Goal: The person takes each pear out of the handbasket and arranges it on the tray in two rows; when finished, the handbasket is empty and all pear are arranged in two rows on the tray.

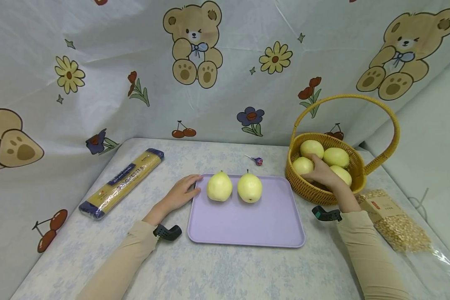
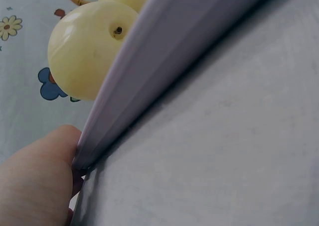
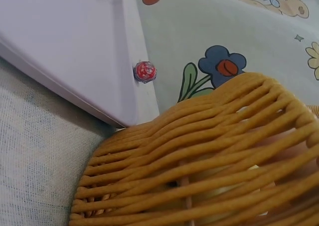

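Left hand [image 1: 180,193], spread, is touching lilac rectangular plastic tray [image 1: 245,223]; right hand [image 1: 322,173], right of tray, is pinching round yellow pear [image 1: 301,166].

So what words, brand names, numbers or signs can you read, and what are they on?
Maybe "SPAGHETTI": big letters on the long yellow packet, but they're blurred, so I'm not certain.
Too small to read: the pale writing on the packet's dark blue band.
Too small to read: the marks on the tan label of the clear bag.
Too blurred to read: the markings on the lollipop.
No number is clear.
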The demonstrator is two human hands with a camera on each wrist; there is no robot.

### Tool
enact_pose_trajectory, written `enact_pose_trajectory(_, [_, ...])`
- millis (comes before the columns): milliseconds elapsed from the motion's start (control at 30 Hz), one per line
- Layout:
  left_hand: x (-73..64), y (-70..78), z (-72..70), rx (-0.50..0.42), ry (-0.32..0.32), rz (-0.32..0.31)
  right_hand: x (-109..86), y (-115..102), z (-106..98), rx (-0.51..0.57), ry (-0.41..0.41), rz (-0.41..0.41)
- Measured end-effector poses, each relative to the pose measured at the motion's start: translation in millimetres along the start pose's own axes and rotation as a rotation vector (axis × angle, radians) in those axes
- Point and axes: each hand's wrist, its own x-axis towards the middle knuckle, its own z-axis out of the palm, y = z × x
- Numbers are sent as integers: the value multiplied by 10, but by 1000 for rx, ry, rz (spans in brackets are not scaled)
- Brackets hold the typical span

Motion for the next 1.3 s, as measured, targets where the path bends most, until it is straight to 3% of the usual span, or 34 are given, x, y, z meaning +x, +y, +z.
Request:
enact_pose_trajectory(167, [2,6,-3,6,3,-5,27,31,-2,-36,58,-17])
enact_pose_trajectory(300, [0,13,-2,12,11,9,18,20,-25,37,112,-15])
enact_pose_trajectory(667, [-7,29,-14,6,11,12,-131,-319,-156,113,232,3])
enact_pose_trajectory(1100, [-9,15,0,4,12,16,-330,-806,-49,166,120,9])
enact_pose_trajectory(1300, [5,1,11,19,14,24,-366,-902,88,115,58,-34])
